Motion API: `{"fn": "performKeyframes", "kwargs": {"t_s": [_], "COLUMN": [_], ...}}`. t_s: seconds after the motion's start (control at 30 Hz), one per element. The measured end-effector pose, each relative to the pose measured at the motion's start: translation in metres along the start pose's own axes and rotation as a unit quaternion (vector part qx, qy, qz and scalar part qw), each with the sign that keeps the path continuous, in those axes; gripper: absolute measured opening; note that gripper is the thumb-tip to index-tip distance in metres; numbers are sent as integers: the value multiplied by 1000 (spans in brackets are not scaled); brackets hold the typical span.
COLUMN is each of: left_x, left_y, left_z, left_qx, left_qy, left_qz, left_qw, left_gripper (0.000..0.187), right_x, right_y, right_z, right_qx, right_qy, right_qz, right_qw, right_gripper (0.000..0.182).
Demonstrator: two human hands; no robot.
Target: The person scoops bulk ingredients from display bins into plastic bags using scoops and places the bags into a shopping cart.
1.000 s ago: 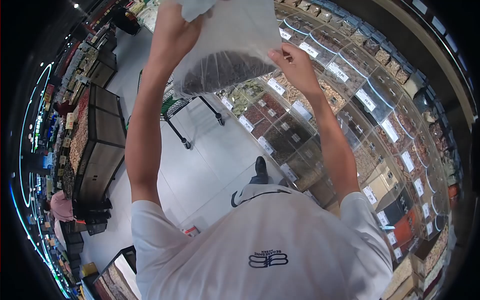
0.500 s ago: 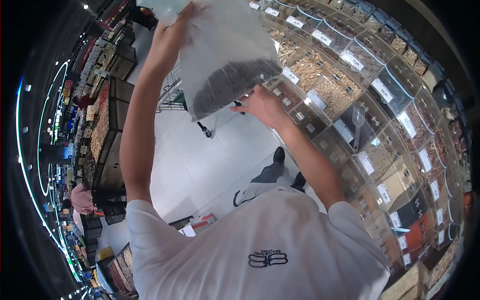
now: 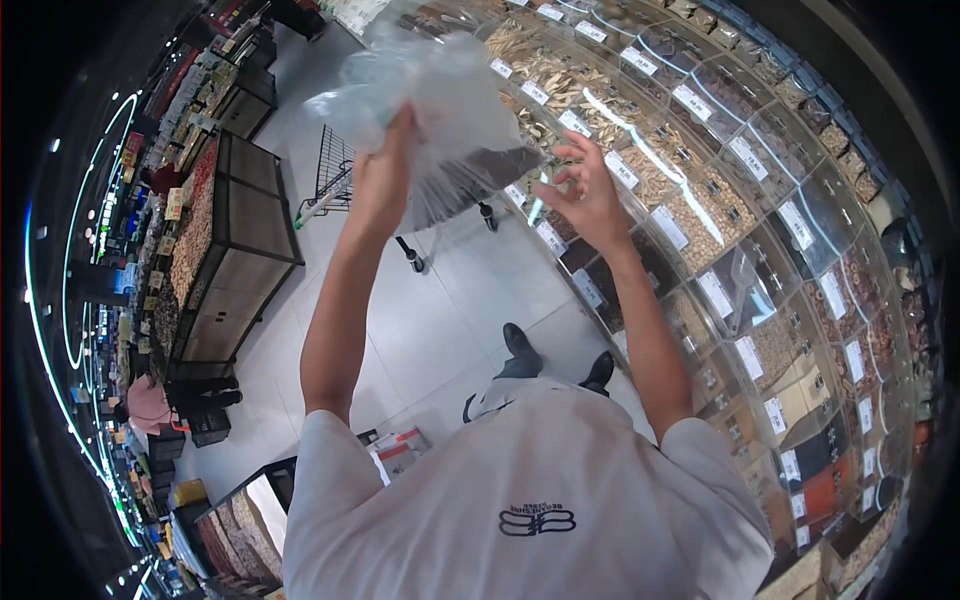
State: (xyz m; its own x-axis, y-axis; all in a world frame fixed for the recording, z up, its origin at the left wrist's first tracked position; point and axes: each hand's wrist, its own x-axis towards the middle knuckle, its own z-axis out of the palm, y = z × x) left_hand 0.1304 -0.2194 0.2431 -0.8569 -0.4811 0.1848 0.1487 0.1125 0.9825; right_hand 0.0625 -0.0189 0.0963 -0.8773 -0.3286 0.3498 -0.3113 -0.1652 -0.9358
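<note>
My left hand (image 3: 384, 172) is wrapped round the gathered upper part of a clear plastic bag (image 3: 465, 105), whose loose top flares out to the left. Dark contents (image 3: 500, 164) fill the bag's lower corner; their kind is hard to make out. To the right of the bag, my right hand (image 3: 590, 195) is raised with fingers apart and curved, holding nothing. It hovers in front of the clear-lidded bulk bins (image 3: 640, 150), its fingertips close to the bag's corner.
Price tags (image 3: 670, 228) mark the bins, and a scoop (image 3: 740, 268) lies in one. Beyond the bag stands a wire shopping cart (image 3: 333, 170) on the pale tiled floor (image 3: 440, 310). A wooden display stand (image 3: 245, 230) of dried goods and a person in pink (image 3: 150, 405) are at left.
My left hand has come down and to the right with the bag, which now looks more bunched. My right hand has moved up and right, away from the bag's underside.
</note>
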Motion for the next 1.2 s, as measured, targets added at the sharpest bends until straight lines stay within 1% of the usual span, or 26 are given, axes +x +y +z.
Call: {"fn": "performKeyframes", "kwargs": {"t_s": [0.03,0.07,0.1,0.13,0.17,0.23,0.3,0.33,0.37,0.43,0.47,0.5,0.53,0.63,0.73,0.8,0.87,0.9,0.93,0.97,1.0,1.03,1.07,1.1,1.17,1.2], "left_x": [-2,3,-1,1,18,23,16,10,-2,-18,-27,-35,-33,-8,40,78,111,127,142,156,174,189,207,229,269,283], "left_y": [-16,-33,-39,-46,-77,-78,-119,-148,-172,-215,-218,-240,-254,-258,-241,-238,-244,-250,-255,-258,-234,-235,-236,-234,-224,-215], "left_z": [-3,-11,-12,-20,-44,-83,-138,-163,-178,-184,-172,-171,-171,-187,-214,-239,-262,-276,-290,-300,-298,-303,-308,-311,-316,-317], "left_qx": [90,140,139,166,252,308,248,232,243,282,325,375,394,175,-31,-103,-103,-78,-53,-25,-83,-149,-214,-228,-207,-172], "left_qy": [-36,-120,-158,-208,-249,-270,-196,-187,-196,-260,-199,-157,-118,-39,8,30,27,22,17,12,36,26,11,2,-4,1], "left_qz": [37,83,98,136,303,260,128,49,21,-13,75,92,102,42,7,6,38,65,92,116,102,128,155,168,171,158], "left_qw": [995,979,973,954,885,875,940,953,950,923,921,909,906,983,999,994,994,995,994,993,991,980,964,959,963,972], "left_gripper": [30,26,24,29,42,67,97,121,122,119,104,69,66,58,51,47,45,39,35,36,36,36,36,37,37,38], "right_x": [9,17,26,28,35,31,42,41,42,37,26,19,29,42,77,131,182,204,228,253,266,275,277,278,260,276], "right_y": [-26,-31,-33,-4,34,59,71,76,76,73,94,76,65,19,36,20,26,59,79,116,159,198,217,229,237,237], "right_z": [22,45,69,97,122,136,161,171,186,217,242,269,289,322,334,326,299,283,269,260,268,278,297,324,389,407], "right_qx": [-56,-104,-150,-142,-183,-137,-145,-160,-124,-49,-209,-210,-176,-170,-138,-79,-13,17,87,85,96,107,223,328,379,405], "right_qy": [-16,-95,-172,-191,-85,-115,-128,-93,-118,-168,-156,-142,-241,-301,-399,-415,-393,-314,-229,-214,-250,-283,-338,-384,-323,-307], "right_qz": [-41,-58,-74,-56,-272,-169,-51,-106,-69,17,-27,-32,82,115,-33,-97,89,82,159,190,266,338,440,522,585,561], "right_qw": [997,988,971,970,941,969,980,977,983,984,965,967,951,931,906,901,915,946,956,954,926,891,802,687,640,653], "right_gripper": [65,69,73,73,63,44,28,23,26,33,29,32,40,55,65,62,59,50,39,36,44,53,60,68,79,79]}}
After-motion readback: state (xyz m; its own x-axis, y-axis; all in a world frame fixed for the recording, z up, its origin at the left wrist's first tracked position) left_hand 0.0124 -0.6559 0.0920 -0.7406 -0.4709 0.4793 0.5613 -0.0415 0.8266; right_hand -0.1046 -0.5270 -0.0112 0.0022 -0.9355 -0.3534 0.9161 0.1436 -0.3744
